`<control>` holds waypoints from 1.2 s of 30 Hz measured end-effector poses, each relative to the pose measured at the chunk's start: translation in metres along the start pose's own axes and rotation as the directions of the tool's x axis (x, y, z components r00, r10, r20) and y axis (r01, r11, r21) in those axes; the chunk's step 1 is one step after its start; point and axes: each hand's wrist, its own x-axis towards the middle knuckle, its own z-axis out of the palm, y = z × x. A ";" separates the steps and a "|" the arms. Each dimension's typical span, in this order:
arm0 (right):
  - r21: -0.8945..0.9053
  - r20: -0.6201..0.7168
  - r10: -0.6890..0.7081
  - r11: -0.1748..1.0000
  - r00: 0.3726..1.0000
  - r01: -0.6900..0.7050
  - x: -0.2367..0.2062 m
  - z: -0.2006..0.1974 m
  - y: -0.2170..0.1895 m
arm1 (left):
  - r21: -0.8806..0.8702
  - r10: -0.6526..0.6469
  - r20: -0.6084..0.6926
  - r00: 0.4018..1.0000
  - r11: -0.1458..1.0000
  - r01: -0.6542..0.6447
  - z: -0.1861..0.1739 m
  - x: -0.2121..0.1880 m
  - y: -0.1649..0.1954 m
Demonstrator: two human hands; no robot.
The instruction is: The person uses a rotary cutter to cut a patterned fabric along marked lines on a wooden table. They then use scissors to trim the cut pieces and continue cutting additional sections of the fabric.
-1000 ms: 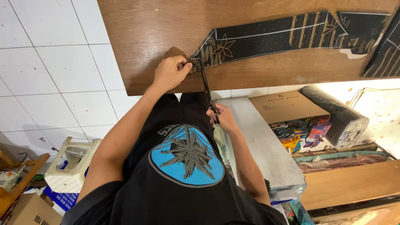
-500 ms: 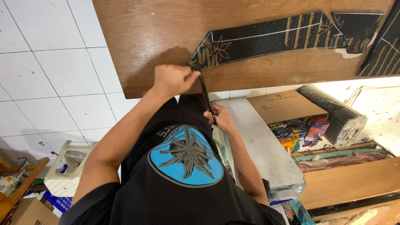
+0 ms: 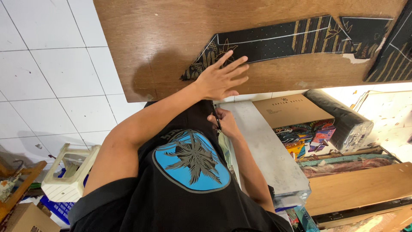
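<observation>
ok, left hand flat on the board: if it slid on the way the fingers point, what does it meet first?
The left hand already lies with its fingertips on the dark patterned fabric strip on the wooden board. Going on, it would run further over that strip, as far as this view shows.

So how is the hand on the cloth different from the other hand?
The left hand lies open, fingers spread flat; the right hand is curled shut around a dark tool. The left hand presses on the black patterned fabric strip on the wooden board; the right hand is off the board, close to the black shirt. The left arm reaches out, the right is tucked in. Both are bare.
</observation>
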 end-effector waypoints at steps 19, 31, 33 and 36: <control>-0.350 -0.071 -0.132 0.932 0.989 0.100 -0.028 -0.002 -0.026 | 0.030 -0.027 -0.008 1.000 0.999 0.028 -0.013 -0.018 0.004; 0.035 -0.368 -0.056 0.997 0.928 0.074 -0.084 0.032 0.062 | 0.072 -0.241 0.002 0.971 0.968 0.240 -0.031 -0.149 0.002; 0.055 -0.371 -0.090 0.991 0.924 0.119 -0.082 0.044 0.062 | 0.004 -0.249 -0.011 0.968 0.968 0.249 -0.029 -0.147 -0.004; 0.131 -0.386 -0.053 0.985 0.921 0.111 -0.081 0.059 0.060 | -0.086 -0.297 -0.020 0.955 0.952 0.294 -0.031 -0.144 -0.006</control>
